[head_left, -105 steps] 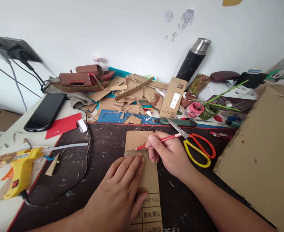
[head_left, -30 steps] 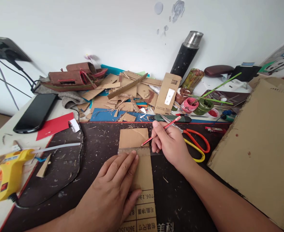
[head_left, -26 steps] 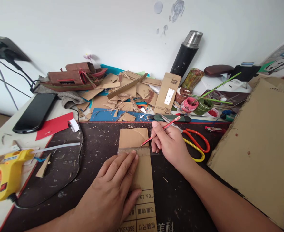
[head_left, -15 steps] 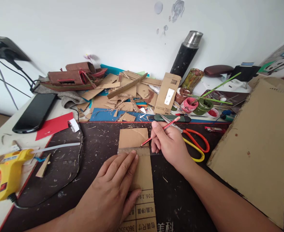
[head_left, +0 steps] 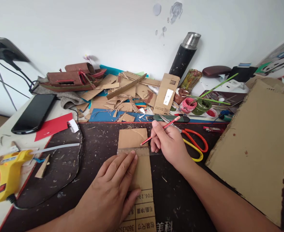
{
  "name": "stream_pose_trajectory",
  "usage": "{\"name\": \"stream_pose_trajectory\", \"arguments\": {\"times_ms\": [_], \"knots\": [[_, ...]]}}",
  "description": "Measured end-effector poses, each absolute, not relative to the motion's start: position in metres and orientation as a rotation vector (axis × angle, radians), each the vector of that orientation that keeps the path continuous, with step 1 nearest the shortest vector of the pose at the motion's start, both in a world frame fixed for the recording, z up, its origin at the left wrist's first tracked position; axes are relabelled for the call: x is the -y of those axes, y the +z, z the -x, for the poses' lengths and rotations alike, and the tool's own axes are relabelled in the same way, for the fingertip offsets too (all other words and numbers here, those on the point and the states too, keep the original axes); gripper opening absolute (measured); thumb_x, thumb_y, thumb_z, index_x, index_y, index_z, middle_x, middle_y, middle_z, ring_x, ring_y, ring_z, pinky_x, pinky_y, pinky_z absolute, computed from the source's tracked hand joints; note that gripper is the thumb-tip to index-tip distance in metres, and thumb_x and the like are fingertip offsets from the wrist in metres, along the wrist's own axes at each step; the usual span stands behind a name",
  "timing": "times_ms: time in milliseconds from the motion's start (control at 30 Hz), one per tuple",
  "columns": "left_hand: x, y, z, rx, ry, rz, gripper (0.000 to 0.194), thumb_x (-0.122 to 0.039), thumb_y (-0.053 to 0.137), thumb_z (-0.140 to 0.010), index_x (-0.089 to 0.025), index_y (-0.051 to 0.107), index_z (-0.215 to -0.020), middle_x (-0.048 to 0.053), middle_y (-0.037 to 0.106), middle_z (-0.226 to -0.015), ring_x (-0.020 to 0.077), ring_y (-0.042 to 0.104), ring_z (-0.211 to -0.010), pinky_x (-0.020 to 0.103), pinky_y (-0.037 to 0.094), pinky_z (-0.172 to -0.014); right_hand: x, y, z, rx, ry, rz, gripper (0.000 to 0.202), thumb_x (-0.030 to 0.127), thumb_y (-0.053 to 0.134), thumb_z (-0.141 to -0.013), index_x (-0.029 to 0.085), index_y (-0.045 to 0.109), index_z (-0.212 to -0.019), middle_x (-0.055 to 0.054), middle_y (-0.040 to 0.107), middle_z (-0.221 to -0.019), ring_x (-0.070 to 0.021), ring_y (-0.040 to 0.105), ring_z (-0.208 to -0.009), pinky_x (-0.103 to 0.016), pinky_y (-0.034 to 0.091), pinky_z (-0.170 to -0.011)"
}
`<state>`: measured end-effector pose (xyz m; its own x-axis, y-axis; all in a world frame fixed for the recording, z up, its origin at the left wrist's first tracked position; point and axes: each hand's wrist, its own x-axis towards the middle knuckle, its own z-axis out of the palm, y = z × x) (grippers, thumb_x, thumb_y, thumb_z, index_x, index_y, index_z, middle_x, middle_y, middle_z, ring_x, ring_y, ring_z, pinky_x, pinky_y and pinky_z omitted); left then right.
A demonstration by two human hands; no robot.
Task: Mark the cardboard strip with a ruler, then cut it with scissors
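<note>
A long strip of brown cardboard (head_left: 142, 175) with printed writing at its near end lies on the dark mat. Across it rests a clear plastic ruler (head_left: 143, 150). My left hand (head_left: 115, 180) lies flat, fingers stretched out, its fingertips pressing the ruler onto the cardboard. In my right hand (head_left: 168, 141) a red pencil (head_left: 160, 132) is pinched between thumb and fingers. The pencil's tip is by the ruler's far edge, at the right side of the strip; whether it touches the cardboard I cannot tell. Scissors (head_left: 195, 145) with orange and yellow handles lie partly behind my right hand.
A yellow glue gun (head_left: 8, 174) and a black phone (head_left: 34, 112) lie at the left. Cardboard scraps (head_left: 124, 93), a model boat (head_left: 69, 77), paint jars (head_left: 187, 104) and a black flask (head_left: 184, 56) line the back. A big cardboard piece (head_left: 250, 145) stands at the right.
The view has shifted very slightly. Both hands, the ruler and the pencil keep nearly the same place on the cardboard.
</note>
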<state>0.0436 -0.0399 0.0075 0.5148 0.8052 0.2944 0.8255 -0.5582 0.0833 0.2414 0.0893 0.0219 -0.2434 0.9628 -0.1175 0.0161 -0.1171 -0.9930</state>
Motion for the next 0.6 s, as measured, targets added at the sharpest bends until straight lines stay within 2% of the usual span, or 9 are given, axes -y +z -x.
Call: {"name": "stream_pose_trajectory", "arguments": {"times_ms": [300, 600], "knots": [[0.0384, 0.0081, -0.0448, 1.462, -0.518, 2.667, 0.053, -0.038, 0.049, -0.113, -0.004, 0.059, -0.152, 0.017, 0.068, -0.151, 0.0334, 0.058, -0.135, 0.046, 0.037, -0.119, -0.0910, 0.0235, -0.2430, 1.294, 1.473, 1.165, 0.061, 0.078, 0.069, -0.096, 0.022, 0.059, -0.072, 0.009, 0.044, -0.042, -0.0136, 0.060, -0.037, -0.020, 0.046, -0.040], [0.0400, 0.0064, -0.0441, 1.471, -0.496, 2.658, 0.053, -0.035, 0.051, -0.110, -0.006, 0.057, -0.155, 0.016, 0.066, -0.153, 0.0333, 0.058, -0.136, 0.046, 0.038, -0.120, -0.0904, 0.0234, -0.2425, 1.345, 1.460, 1.181, 0.062, 0.079, 0.065, -0.097, 0.023, 0.058, -0.071, 0.008, 0.045, -0.041, -0.0136, 0.059, -0.037, -0.020, 0.044, -0.040]]}}
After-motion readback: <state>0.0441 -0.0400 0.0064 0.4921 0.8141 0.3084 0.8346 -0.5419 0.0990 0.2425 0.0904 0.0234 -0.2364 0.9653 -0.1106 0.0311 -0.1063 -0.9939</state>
